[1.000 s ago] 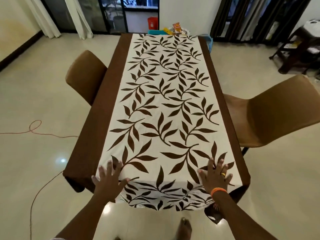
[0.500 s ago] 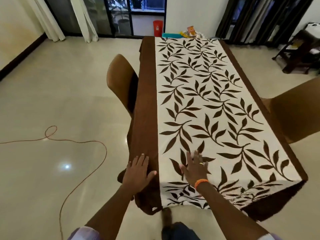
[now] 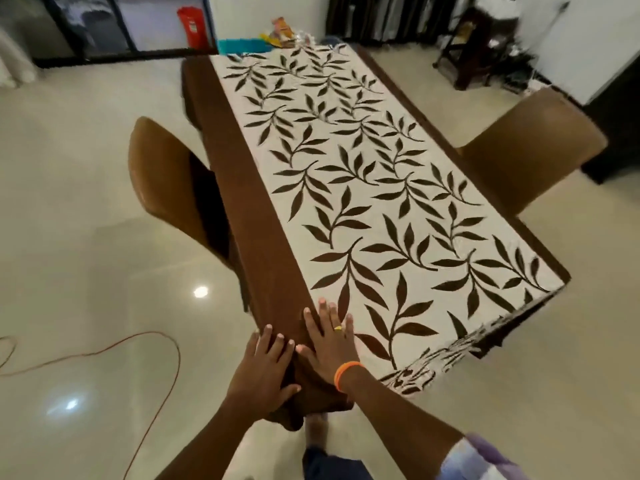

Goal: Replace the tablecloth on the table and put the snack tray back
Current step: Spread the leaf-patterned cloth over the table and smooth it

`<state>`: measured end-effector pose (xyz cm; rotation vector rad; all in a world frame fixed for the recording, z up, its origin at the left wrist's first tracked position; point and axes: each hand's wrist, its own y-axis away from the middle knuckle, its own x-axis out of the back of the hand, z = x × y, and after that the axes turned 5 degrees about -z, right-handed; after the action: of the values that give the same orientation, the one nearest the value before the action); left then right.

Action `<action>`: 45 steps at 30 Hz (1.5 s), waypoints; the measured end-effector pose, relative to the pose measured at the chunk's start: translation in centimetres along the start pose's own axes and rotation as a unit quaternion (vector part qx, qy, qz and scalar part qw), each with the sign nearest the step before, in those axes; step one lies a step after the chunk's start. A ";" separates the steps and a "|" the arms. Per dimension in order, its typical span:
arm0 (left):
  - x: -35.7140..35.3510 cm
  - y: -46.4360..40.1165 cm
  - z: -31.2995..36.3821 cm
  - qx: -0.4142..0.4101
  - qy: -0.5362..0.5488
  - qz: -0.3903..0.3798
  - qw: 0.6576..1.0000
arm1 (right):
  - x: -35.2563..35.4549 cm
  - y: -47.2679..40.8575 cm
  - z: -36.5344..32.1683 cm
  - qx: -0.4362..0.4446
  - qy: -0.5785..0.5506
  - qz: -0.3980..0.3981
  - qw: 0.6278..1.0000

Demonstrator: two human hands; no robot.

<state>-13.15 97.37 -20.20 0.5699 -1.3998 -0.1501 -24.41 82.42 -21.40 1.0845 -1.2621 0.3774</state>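
A long table is covered by a brown tablecloth (image 3: 242, 188) with a white leaf-patterned cloth (image 3: 363, 188) laid along its middle. Both of my hands lie flat on the near left corner. My left hand (image 3: 265, 367) presses the brown cloth where it folds over the corner. My right hand (image 3: 329, 337), with a ring and an orange wristband, rests with straight fingers on the brown border beside the white cloth. Snack packets (image 3: 282, 31) and a teal tray (image 3: 242, 46) show just past the table's far end.
A brown chair (image 3: 162, 181) is tucked in at the left side, another brown chair (image 3: 526, 147) at the right. An orange cable (image 3: 104, 351) loops on the glossy floor at left. A red bin (image 3: 192, 26) and dark wooden furniture (image 3: 474, 46) stand at the back.
I have shifted left round the table's near end. Both hands slid from the near edge to the near left corner, the right hand crossing from the white cloth's right side to the brown border.
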 end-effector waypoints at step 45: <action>36.4 -25.7 -64.8 -0.021 0.205 0.181 0.962 | 36.2 -52.4 -26.2 -0.186 -0.336 0.140 0.913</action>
<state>61.38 78.45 -3.81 0.2785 -1.0690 0.2221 41.76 66.93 -10.25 0.7149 -2.0204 -0.0497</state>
